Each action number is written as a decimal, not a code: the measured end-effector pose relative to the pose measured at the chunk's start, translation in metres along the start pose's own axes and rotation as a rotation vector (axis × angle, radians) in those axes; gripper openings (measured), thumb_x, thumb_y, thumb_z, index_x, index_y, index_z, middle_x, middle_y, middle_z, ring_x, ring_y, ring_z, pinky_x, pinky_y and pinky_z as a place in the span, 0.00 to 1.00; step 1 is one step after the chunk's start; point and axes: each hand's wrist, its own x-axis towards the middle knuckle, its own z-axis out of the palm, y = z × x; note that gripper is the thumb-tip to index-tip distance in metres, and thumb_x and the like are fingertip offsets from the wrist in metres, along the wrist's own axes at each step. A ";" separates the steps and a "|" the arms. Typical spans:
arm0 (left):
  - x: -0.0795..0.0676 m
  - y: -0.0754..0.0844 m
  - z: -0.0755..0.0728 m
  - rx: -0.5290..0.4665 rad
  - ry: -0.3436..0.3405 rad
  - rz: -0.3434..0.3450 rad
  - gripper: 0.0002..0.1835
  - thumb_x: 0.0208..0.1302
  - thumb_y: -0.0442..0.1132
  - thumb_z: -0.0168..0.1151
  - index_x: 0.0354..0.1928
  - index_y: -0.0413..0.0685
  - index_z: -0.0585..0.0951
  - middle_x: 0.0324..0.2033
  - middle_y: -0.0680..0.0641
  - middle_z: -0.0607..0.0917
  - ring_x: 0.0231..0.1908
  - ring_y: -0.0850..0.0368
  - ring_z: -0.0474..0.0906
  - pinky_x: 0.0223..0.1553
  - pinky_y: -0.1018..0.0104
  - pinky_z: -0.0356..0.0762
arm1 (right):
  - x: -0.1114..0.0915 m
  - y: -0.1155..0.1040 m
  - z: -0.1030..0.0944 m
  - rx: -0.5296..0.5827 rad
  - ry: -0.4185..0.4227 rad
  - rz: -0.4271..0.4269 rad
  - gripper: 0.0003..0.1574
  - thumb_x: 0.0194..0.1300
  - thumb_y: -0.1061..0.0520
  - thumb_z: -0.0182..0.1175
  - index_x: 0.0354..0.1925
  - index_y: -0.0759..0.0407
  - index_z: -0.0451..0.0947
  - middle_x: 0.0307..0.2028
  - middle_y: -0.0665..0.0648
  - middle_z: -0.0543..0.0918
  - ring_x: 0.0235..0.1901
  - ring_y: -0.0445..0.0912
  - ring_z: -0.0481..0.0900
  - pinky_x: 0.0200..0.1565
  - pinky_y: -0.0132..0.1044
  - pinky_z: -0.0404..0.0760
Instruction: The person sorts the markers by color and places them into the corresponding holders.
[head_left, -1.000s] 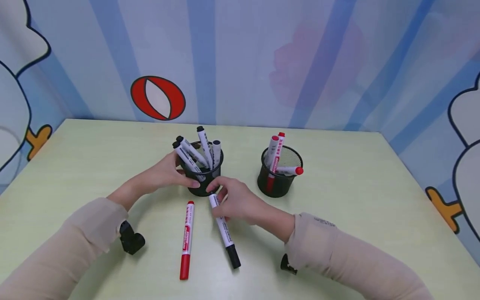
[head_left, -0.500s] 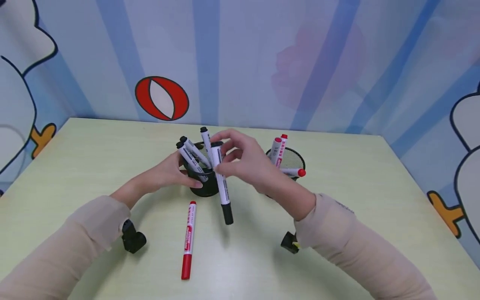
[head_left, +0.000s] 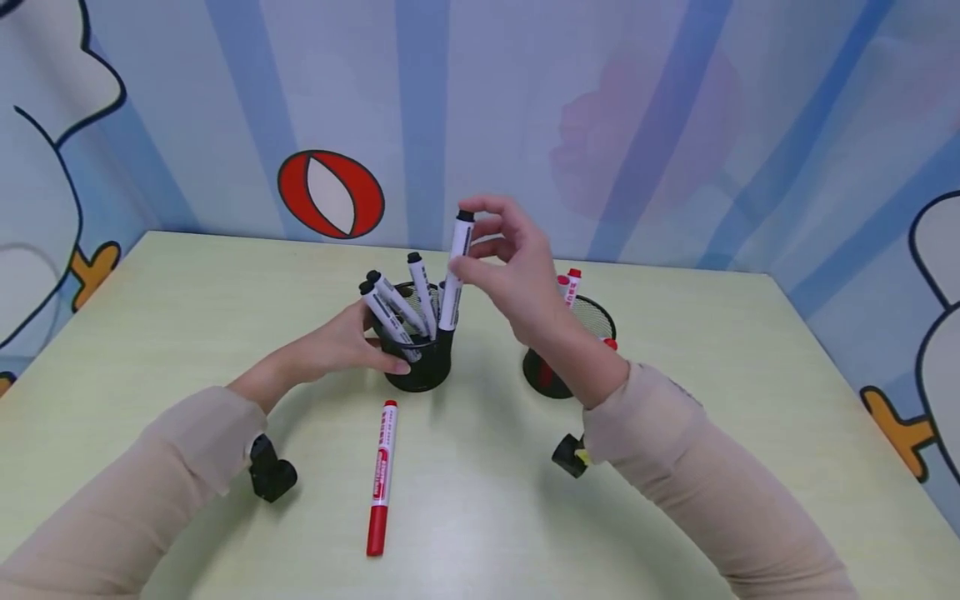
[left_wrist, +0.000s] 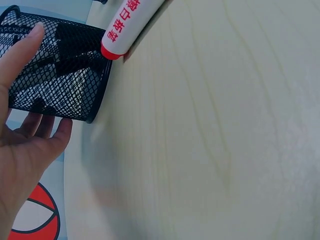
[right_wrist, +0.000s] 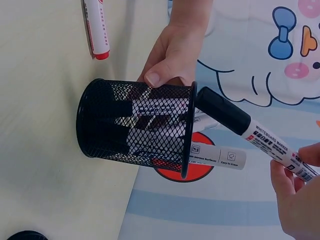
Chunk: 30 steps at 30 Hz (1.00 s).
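The left hand (head_left: 341, 340) grips the black mesh pen cup (head_left: 423, 369), its thumb across the cup's near side. Several black-capped whiteboard markers (head_left: 385, 310) lean inside it. High at the cup's right side, the right hand (head_left: 517, 271) pinches another whiteboard marker (head_left: 451, 304) between thumb and fingers. That marker points down, and its black cap (right_wrist: 225, 111) is right at the cup's rim in the right wrist view. A red whiteboard marker (head_left: 382, 475) lies on the table in front of the cup, also close to the mesh in the left wrist view.
A second black mesh cup (head_left: 542, 372) with red markers (head_left: 573, 283) stands to the right, partly hidden behind the right forearm. The pale table (head_left: 697, 358) meets a blue printed backdrop (head_left: 510, 108) at its far edge.
The right hand has lifted the black whiteboard marker off the table and brought it up and away to the cup's rim. The left hand keeps its grip on the cup.
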 end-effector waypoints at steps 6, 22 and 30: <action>0.001 0.002 0.000 0.005 -0.002 0.006 0.47 0.47 0.38 0.73 0.66 0.46 0.54 0.61 0.41 0.65 0.62 0.44 0.57 0.59 0.43 0.63 | 0.004 0.003 -0.002 0.034 0.089 -0.087 0.29 0.55 0.74 0.59 0.54 0.59 0.69 0.40 0.58 0.73 0.37 0.51 0.75 0.37 0.41 0.80; 0.000 0.001 -0.002 0.000 0.003 0.015 0.46 0.47 0.38 0.73 0.65 0.47 0.55 0.60 0.42 0.66 0.61 0.45 0.58 0.59 0.44 0.63 | 0.003 0.029 0.008 0.006 0.040 -0.167 0.26 0.55 0.75 0.57 0.53 0.63 0.68 0.41 0.60 0.71 0.38 0.51 0.75 0.40 0.42 0.82; -0.001 0.001 -0.001 -0.012 0.000 0.021 0.45 0.48 0.37 0.73 0.65 0.46 0.55 0.60 0.42 0.66 0.61 0.44 0.58 0.58 0.44 0.65 | -0.003 0.047 0.010 -0.042 -0.005 -0.149 0.27 0.56 0.74 0.58 0.54 0.63 0.68 0.42 0.60 0.70 0.39 0.50 0.75 0.42 0.40 0.81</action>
